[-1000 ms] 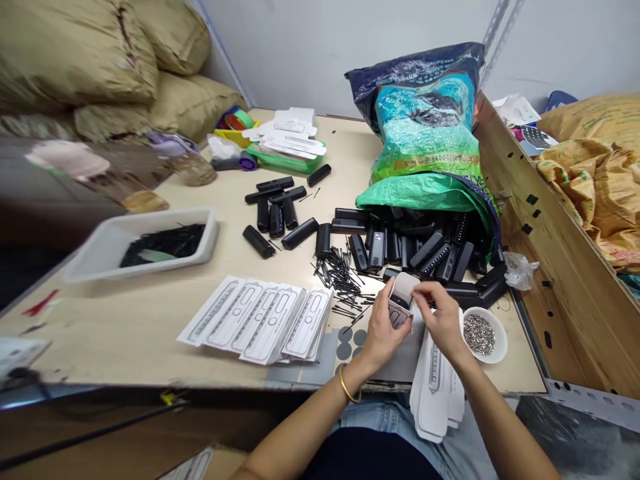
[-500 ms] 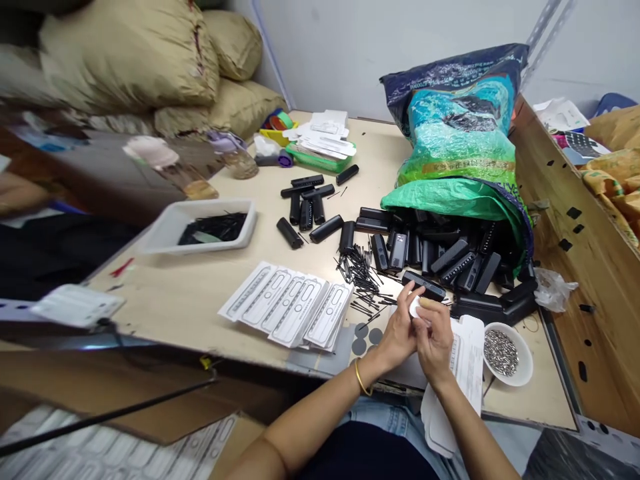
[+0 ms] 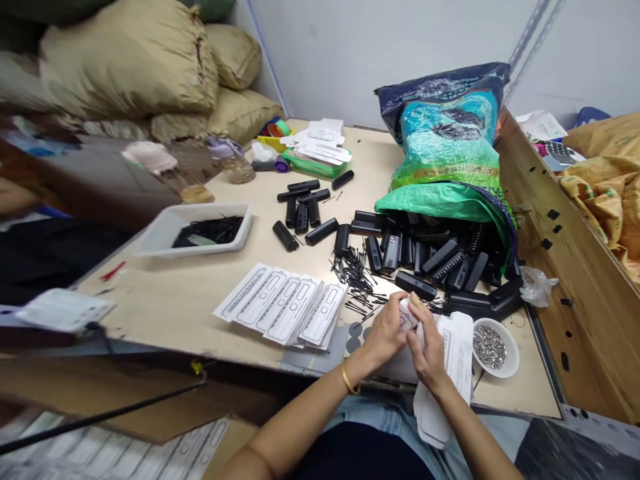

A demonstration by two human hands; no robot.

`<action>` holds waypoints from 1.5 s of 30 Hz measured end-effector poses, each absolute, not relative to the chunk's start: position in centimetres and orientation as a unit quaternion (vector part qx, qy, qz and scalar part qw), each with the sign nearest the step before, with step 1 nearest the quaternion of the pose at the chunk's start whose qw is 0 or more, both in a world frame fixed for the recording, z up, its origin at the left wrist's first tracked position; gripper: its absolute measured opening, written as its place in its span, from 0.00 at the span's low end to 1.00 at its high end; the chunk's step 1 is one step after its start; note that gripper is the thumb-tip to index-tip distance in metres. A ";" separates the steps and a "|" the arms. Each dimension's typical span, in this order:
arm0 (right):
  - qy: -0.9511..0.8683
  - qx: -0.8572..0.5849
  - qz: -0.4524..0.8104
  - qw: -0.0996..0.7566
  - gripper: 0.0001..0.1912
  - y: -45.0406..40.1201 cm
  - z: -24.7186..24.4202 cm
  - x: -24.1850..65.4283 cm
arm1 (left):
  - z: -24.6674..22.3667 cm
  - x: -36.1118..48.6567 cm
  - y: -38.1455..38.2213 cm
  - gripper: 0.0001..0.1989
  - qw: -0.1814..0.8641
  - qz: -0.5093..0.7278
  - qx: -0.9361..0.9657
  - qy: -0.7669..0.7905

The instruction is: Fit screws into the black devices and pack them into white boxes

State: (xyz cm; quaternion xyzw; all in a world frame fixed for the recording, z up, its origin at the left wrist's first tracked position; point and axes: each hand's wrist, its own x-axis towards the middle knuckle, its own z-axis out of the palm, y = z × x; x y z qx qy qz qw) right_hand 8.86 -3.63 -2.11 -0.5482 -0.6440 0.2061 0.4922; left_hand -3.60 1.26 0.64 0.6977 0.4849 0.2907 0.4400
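Observation:
My left hand point(image 3: 386, 335) and my right hand point(image 3: 428, 348) are closed together around a white printed carton point(image 3: 407, 320), seen nearly end-on. Fingers cover most of it. Under and beside my right forearm lies a stack of flat white cartons point(image 3: 461, 353) reaching over the table's front edge. Just beyond my hands are loose black thin pins point(image 3: 356, 272) and a black oblong case point(image 3: 416, 285). Left of my hands, a row of white printed cartons point(image 3: 280, 305) lies slanted on the table.
A green and blue sack point(image 3: 445, 153) spills black cases at the back right. A white bowl point(image 3: 511, 360) of small metal parts stands right. Further left are a white tray point(image 3: 200, 251) and a green basket point(image 3: 320, 168). A wooden side board point(image 3: 545, 247) borders the right.
My hands have turned the carton so more of its printed side shows, and my fingers wrap further around it. The whole view has shifted slightly.

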 end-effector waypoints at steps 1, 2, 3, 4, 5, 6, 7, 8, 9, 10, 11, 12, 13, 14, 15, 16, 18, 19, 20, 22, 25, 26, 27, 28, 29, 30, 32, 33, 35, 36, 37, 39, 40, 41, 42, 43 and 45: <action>-0.630 -0.555 0.233 0.491 0.20 -3.8 -1.6 9.7 | 1.2 -4.8 1.6 0.27 0.413 0.252 0.700 0.525; -0.611 -0.569 0.247 0.492 0.18 -4.0 -1.2 10.8 | 1.7 -6.2 2.1 0.26 0.381 0.225 0.694 0.568; -0.589 -0.591 0.247 0.493 0.17 -4.2 -0.8 12.2 | 2.0 -7.9 2.7 0.25 0.341 0.210 0.697 0.595; -0.570 -0.620 0.235 0.485 0.15 -4.5 -0.5 13.6 | 2.1 -9.8 3.3 0.25 0.283 0.195 0.711 0.614; -0.553 -0.654 0.218 0.468 0.14 -4.9 -0.3 15.2 | 2.0 -11.6 3.9 0.27 0.210 0.183 0.728 0.627; -0.545 -0.687 0.203 0.436 0.13 -5.3 -0.4 16.7 | 1.6 -13.2 4.5 0.28 0.134 0.166 0.731 0.648; -0.549 -0.711 0.191 0.395 0.12 -5.7 -0.6 18.1 | 1.2 -14.6 5.0 0.27 0.080 0.141 0.730 0.664; -0.562 -0.726 0.181 0.353 0.11 -6.2 -1.0 19.3 | 0.7 -15.6 5.4 0.27 0.040 0.124 0.727 0.674; -0.583 -0.730 0.176 0.309 0.10 -6.6 -1.5 20.3 | 0.2 -16.1 5.7 0.26 0.009 0.116 0.721 0.683; -0.607 -0.727 0.173 0.270 0.09 -7.0 -2.0 21.0 | -0.3 -16.0 6.0 0.26 -0.009 0.119 0.718 0.686; -0.627 -0.722 0.173 0.238 0.09 -7.2 -2.5 21.4 | -0.8 -15.3 6.3 0.26 -0.017 0.134 0.722 0.679; -0.641 -0.717 0.174 0.212 0.11 -7.4 -3.0 21.6 | -1.3 -14.1 6.7 0.26 -0.013 0.154 0.736 0.659; -0.650 -0.714 0.176 0.191 0.14 -7.4 -3.3 21.6 | -1.9 -12.5 7.1 0.26 0.005 0.173 0.762 0.624; -0.653 -0.715 0.178 0.176 0.17 -7.4 -3.6 21.5 | -2.4 -10.5 7.5 0.25 0.036 0.187 0.796 0.574; -0.651 -0.719 0.179 0.165 0.19 -7.2 -3.7 21.4 | -3.0 -8.3 8.1 0.24 0.078 0.189 0.836 0.509; -0.646 -0.725 0.181 0.154 0.21 -6.9 -3.7 21.3 | -3.6 -6.0 8.7 0.25 0.117 0.182 0.869 0.444; -0.632 -0.739 0.194 0.132 0.22 -6.0 -3.5 21.3 | -4.8 -2.1 10.0 0.26 0.172 0.162 0.902 0.361; -0.624 -0.744 0.205 0.122 0.21 -5.6 -3.2 21.3 | -5.4 -0.6 10.7 0.24 0.185 0.159 0.904 0.352; -0.617 -0.747 0.219 0.114 0.21 -5.1 -3.0 21.5 | -6.0 0.6 11.3 0.22 0.191 0.156 0.905 0.348; -0.609 -0.745 0.250 0.109 0.20 -4.3 -2.7 21.8 | -6.9 1.7 12.2 0.18 0.194 0.154 0.903 0.352; -0.617 -0.730 0.267 0.118 0.17 -3.8 -2.6 22.4 | -7.7 1.5 12.9 0.15 0.194 0.149 0.904 0.350; -0.624 -0.724 0.264 0.126 0.17 -3.8 -2.6 22.6 | -7.8 1.3 13.0 0.15 0.194 0.148 0.905 0.349; -0.628 -0.721 0.259 0.138 0.16 -3.9 -2.8 23.0 | -8.0 1.0 13.1 0.16 0.194 0.147 0.905 0.348; -0.624 -0.723 0.251 0.156 0.15 -4.2 -3.0 23.4 | -8.1 0.8 13.2 0.16 0.193 0.146 0.906 0.346; -0.615 -0.730 0.243 0.176 0.13 -4.5 -3.2 23.9 | -8.2 0.7 13.2 0.17 0.192 0.145 0.908 0.344; -0.599 -0.742 0.232 0.192 0.09 -4.9 -3.6 24.4 | -8.3 0.6 13.3 0.17 0.191 0.144 0.909 0.341; -0.569 -0.771 0.209 0.197 0.05 -5.7 -4.4 25.5 | -8.3 0.5 13.5 0.18 0.188 0.144 0.912 0.336; -0.561 -0.782 0.198 0.186 0.06 -6.1 -4.9 25.9 | -8.3 0.4 13.6 0.19 0.186 0.144 0.912 0.334; -0.565 -0.789 0.184 0.152 0.06 -6.7 -5.9 26.4 | -8.0 0.0 13.7 0.19 0.183 0.149 0.912 0.335; -0.570 -0.789 0.183 0.140 0.06 -6.9 -6.3 26.6 | -7.7 -0.3 13.7 0.20 0.180 0.151 0.912 0.335; -0.573 -0.788 0.183 0.132 0.06 -7.0 -6.7 26.7 | -7.2 -0.7 13.6 0.21 0.178 0.152 0.912 0.336; -0.574 -0.784 0.192 0.139 0.07 -7.1 -7.1 26.9 | -6.1 -1.7 13.4 0.23 0.186 0.159 0.907 0.343; -0.573 -0.780 0.199 0.154 0.08 -7.1 -7.2 27.1 | -5.5 -2.2 13.2 0.23 0.197 0.166 0.901 0.348; -0.570 -0.776 0.203 0.177 0.09 -7.2 -7.2 27.2 | -4.7 -2.7 12.9 0.23 0.215 0.178 0.893 0.353; -0.564 -0.774 0.202 0.205 0.10 -7.2 -7.2 27.4 | -4.0 -3.0 12.5 0.21 0.239 0.197 0.880 0.359; -0.553 -0.773 0.199 0.239 0.10 -7.2 -7.0 27.4 | -3.3 -3.2 11.9 0.19 0.269 0.224 0.862 0.366; -0.508 -0.772 0.209 0.320 0.11 -7.1 -6.4 26.9 | -2.2 -3.1 10.7 0.15 0.347 0.295 0.801 0.388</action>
